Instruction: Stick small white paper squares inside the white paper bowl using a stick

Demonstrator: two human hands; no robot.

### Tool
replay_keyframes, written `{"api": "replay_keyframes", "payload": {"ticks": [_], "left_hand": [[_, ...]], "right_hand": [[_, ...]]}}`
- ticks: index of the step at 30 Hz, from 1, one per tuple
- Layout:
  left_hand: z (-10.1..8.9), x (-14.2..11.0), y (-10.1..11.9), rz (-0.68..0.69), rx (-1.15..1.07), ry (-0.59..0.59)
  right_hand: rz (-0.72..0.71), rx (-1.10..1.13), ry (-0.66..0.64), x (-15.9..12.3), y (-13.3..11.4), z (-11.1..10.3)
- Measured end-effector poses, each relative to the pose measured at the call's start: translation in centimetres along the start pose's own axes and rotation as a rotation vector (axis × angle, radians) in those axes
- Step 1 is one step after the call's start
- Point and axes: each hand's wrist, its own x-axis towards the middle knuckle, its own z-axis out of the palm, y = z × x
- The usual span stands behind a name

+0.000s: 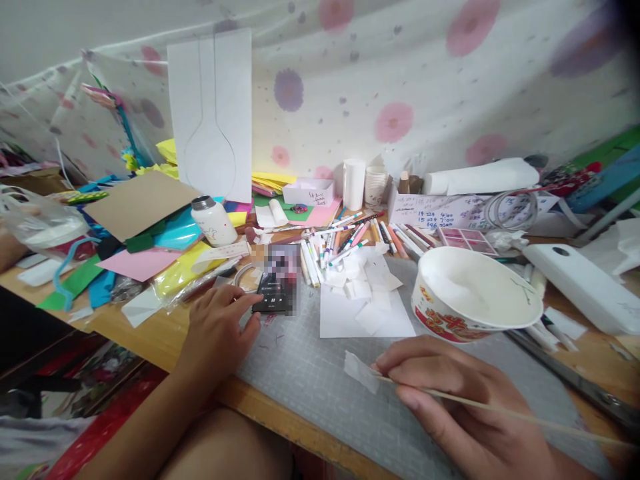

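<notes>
My left hand (215, 330) reaches over the table edge with its fingers spread. Its index finger rests on or just over the lower edge of a smartphone (274, 307), whose screen shows playback buttons. In my right hand (460, 393), thumb and fingers pinch a thin wooden stick (525, 415) that runs off to the right. At the stick's near tip is a small translucent white strip (361, 371), perhaps tape or thin paper. Beneath lies a grey cutting mat (300, 363). White paper scraps (367, 287) sit on a white sheet (333, 323) between my hands.
A paper bowl (450, 320) with white contents stands beyond my right hand. Scissors (575, 383) lie at the right. Many markers (345, 240) are heaped behind the phone. A white bottle (214, 223) and coloured sheets (143, 263) crowd the left. A drawing (210, 113) leans against the curtain.
</notes>
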Motion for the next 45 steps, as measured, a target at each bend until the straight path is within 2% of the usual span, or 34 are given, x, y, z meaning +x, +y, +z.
{"api": "replay_keyframes", "payload": {"ticks": [11,45], "left_hand": [[0.32,-0.2,-0.15,-0.008,-0.002,-0.093],[-0.26,0.21,0.25,0.004,-0.009,0.014]], "right_hand": [[0.016,-0.003,-0.021,-0.18,-0.03,-0.37],[0.005,-0.024,0.007,-0.41,-0.02,0.06]]}}
